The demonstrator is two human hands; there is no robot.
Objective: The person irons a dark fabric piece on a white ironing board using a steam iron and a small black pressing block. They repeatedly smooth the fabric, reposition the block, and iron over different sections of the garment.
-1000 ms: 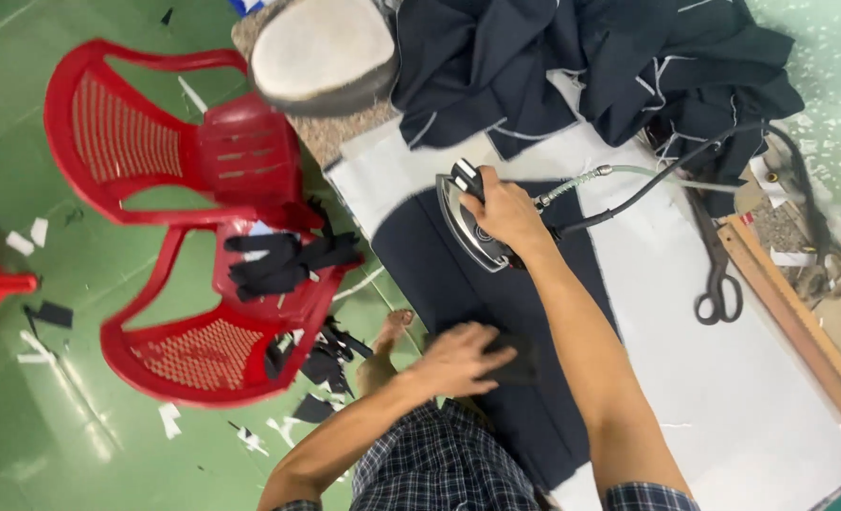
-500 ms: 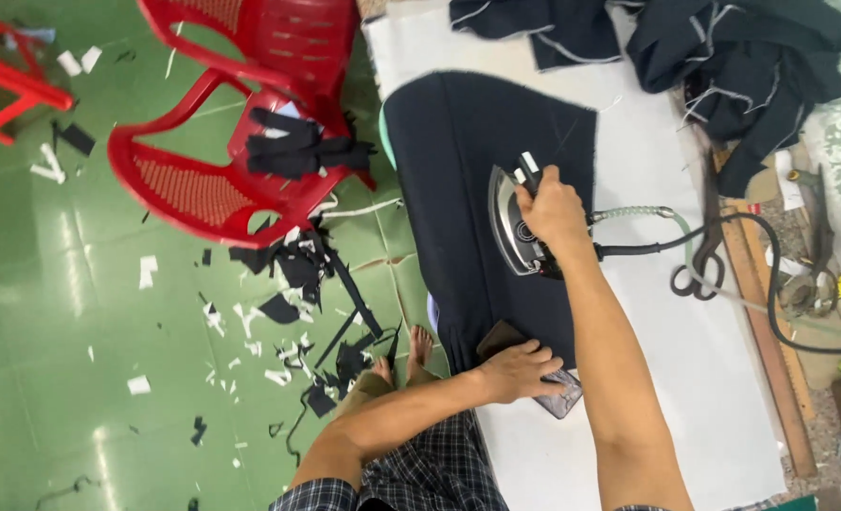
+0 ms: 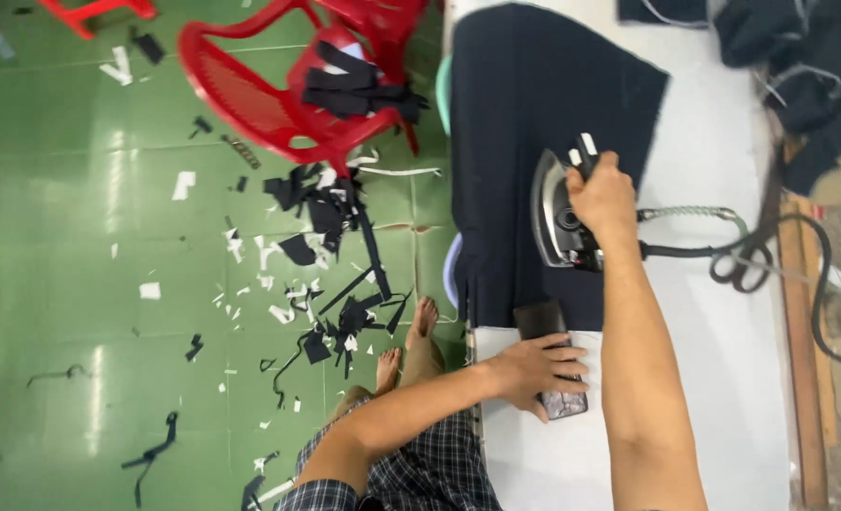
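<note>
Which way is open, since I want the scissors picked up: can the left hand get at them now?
Probably not easily. The left hand rests on a dark phone, and the right arm with the iron lies between it and the scissors.

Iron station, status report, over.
Right hand gripping iron on dark cloth. Left hand flat on phone. Scissors beside hose.

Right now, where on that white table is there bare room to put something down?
The white table is bare between the right arm and the wooden strip. It is crowded where the dark cloth, iron, scissors and garment pile lie.
</note>
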